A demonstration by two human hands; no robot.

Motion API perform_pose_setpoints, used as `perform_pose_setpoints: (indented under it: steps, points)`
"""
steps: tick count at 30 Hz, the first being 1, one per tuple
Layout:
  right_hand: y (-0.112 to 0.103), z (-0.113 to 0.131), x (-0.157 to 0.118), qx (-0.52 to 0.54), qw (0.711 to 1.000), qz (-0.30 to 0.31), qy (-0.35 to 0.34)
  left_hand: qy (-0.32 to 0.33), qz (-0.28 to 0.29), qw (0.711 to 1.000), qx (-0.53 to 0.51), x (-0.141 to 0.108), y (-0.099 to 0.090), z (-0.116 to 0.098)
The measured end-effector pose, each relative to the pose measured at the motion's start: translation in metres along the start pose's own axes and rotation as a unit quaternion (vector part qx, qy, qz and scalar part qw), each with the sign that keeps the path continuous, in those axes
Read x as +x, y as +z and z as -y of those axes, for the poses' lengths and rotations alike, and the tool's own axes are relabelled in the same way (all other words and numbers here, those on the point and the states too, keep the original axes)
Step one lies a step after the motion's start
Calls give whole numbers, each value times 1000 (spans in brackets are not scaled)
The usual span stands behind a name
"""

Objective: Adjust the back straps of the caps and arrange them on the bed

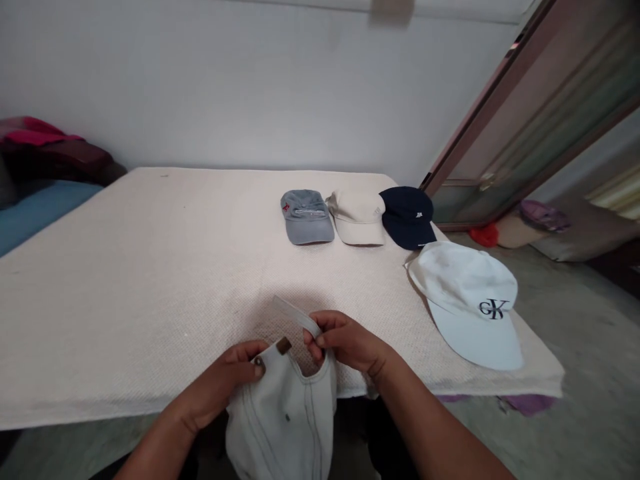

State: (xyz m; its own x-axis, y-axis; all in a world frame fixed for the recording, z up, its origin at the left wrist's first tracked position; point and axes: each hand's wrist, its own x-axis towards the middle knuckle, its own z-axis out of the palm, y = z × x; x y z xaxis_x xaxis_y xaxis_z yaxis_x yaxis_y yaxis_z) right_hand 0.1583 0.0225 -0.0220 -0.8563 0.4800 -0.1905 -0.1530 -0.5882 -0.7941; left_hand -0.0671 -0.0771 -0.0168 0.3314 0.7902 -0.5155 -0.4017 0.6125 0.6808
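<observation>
A light grey-white cap (285,420) hangs at the near edge of the bed, its back opening facing up and away. My left hand (233,373) is closed on the cap's left rear edge, thumb by a round metal fitting and a small brown tab. Between the thumb and fingers of my right hand (345,340) is the cap's loose back strap (295,313), its free end pointing up and left. The strap is out of the fitting. The cap's brim is hidden from view.
On the pale bed cover (125,287) lie a grey cap (306,217), a beige cap (357,217), a navy cap (407,217) and a white cap with black letters (470,300). A wall (225,87) stands behind, a doorway at right.
</observation>
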Motion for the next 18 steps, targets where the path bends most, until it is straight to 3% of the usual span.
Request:
perform_pose_setpoints:
  steps: [8,12,18]
  points:
    - [-4,5,9,78,990,-93,-74,9,3,1000,-8,2,0,1]
    - [-1,8,8,40,993,-85,-71,20,-14,999,-21,2,-2,1]
    - [5,5,10,-31,995,-78,-45,30,-92,995,-4,4,0,4]
